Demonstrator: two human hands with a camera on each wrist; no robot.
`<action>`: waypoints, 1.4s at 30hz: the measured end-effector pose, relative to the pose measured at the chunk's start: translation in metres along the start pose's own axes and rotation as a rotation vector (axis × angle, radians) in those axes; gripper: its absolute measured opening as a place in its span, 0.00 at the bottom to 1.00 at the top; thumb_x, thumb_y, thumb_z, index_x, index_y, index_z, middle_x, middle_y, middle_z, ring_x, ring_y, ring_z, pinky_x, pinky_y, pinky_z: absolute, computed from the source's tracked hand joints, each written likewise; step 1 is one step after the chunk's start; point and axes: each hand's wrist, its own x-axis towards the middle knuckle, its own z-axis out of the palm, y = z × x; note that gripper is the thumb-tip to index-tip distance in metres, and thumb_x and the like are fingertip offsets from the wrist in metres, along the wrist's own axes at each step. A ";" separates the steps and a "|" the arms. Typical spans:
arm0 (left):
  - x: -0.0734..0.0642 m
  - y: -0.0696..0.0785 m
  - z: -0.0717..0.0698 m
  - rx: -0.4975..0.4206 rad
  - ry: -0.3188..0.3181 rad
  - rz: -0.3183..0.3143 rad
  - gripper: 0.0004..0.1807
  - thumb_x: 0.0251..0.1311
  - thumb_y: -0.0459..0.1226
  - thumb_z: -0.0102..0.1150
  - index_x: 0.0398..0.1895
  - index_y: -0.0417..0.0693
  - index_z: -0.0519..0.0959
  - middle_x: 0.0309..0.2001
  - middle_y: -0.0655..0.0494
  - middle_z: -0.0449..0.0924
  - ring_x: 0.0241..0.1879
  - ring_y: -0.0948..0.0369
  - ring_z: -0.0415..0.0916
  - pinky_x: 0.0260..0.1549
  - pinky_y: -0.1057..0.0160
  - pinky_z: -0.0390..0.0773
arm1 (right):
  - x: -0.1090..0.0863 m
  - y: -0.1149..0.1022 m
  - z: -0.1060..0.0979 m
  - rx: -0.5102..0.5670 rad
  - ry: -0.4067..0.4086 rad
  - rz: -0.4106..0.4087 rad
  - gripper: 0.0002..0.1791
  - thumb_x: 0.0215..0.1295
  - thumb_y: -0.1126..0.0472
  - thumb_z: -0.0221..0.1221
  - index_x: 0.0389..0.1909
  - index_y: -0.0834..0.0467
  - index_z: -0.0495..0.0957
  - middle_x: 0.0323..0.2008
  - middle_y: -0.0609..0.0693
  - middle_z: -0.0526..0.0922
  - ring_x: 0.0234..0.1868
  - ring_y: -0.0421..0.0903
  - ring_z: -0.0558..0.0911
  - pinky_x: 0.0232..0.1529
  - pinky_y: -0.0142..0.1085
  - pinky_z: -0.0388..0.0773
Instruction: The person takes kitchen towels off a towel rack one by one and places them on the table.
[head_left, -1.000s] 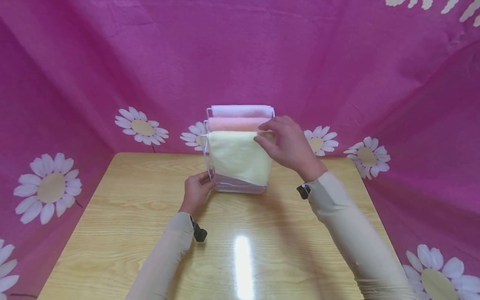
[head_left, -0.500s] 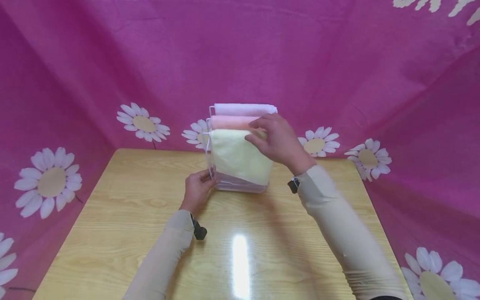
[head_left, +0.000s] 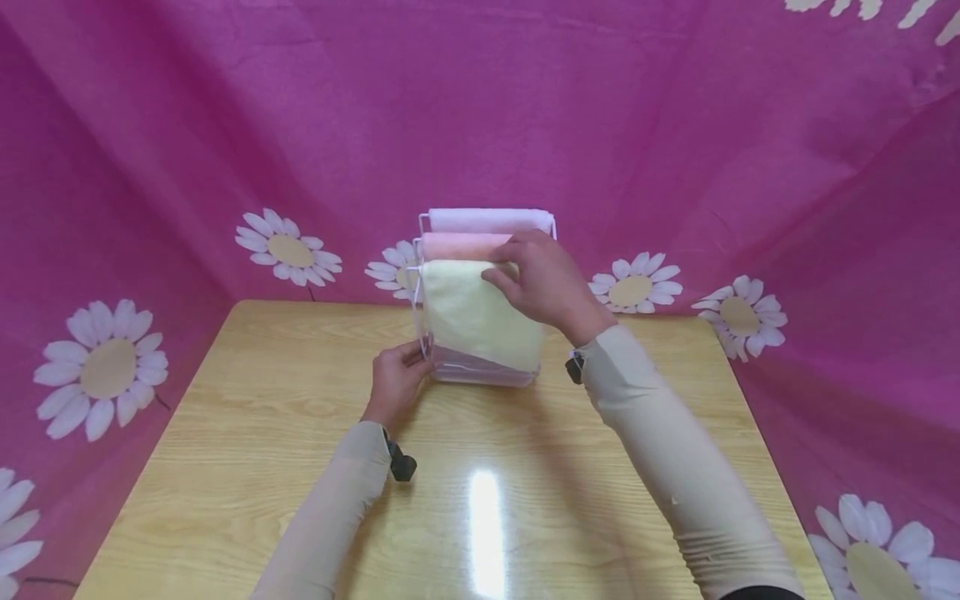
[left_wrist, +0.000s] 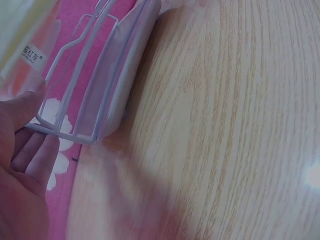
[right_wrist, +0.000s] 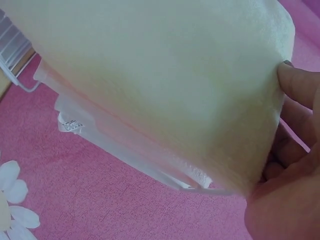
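Observation:
A white wire rack point(left_wrist: 102, 75) stands near the back of the table, with three folded towels hung over its bars. Frontmost is the pale yellow towel point(head_left: 480, 312), then a peach-pink towel point(head_left: 457, 245), then a white towel point(head_left: 487, 220) at the rear. My left hand point(head_left: 393, 379) grips the rack's lower left wire, its thumb and fingers on either side in the left wrist view. Along the yellow towel's top edge, my right hand point(head_left: 551, 279) pinches the cloth, thumb in front and fingers behind. The hand hides the right part of that edge.
Below the towels, the rack has a translucent tray point(head_left: 483, 377) at its base. The wooden table point(head_left: 247, 400) reaches back to a magenta cloth point(head_left: 480, 100) printed with white daisies, which hangs on several sides.
My right hand has slid left along the top edge of the yellow towel. The left hand stays at the rack's lower left side.

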 end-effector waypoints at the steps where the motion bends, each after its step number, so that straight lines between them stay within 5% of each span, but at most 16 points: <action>1: 0.000 0.000 0.000 0.007 -0.001 0.000 0.22 0.58 0.25 0.69 0.56 0.32 0.80 0.53 0.39 0.82 0.52 0.50 0.82 0.46 0.69 0.84 | 0.000 0.000 0.000 -0.003 -0.004 0.001 0.11 0.68 0.57 0.65 0.41 0.62 0.87 0.32 0.52 0.82 0.38 0.50 0.76 0.42 0.43 0.77; 42: 0.001 0.000 0.000 -0.017 -0.011 0.014 0.21 0.58 0.22 0.67 0.56 0.26 0.78 0.52 0.32 0.80 0.53 0.42 0.80 0.45 0.69 0.84 | 0.011 0.002 -0.011 0.056 0.007 0.008 0.07 0.68 0.61 0.65 0.38 0.62 0.85 0.36 0.54 0.85 0.42 0.52 0.80 0.49 0.44 0.78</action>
